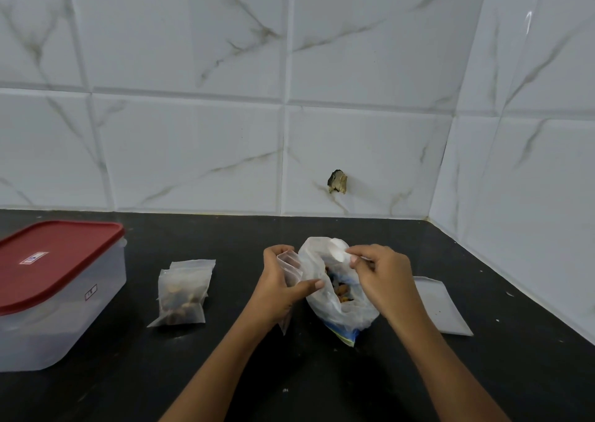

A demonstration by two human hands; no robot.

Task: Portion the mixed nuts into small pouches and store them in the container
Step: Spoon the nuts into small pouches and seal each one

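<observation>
A white plastic bag of mixed nuts (325, 260) stands open on the black counter, nuts visible inside. My right hand (383, 280) pinches the bag's upper rim between thumb and fingers. My left hand (280, 283) grips a small clear empty pouch (289, 268) pressed against the bag's left side. Two filled pouches of nuts (182, 293) lie stacked on the counter to the left. A clear plastic container (48, 318) with a red lid (54, 257) sits closed at the far left.
A flat stack of empty pouches (441, 309) lies right of the bag, partly behind my right arm. White marble-pattern tiled walls rise behind and on the right, with a chipped hole (337, 181) in one tile. The black counter (322, 383) extends toward me.
</observation>
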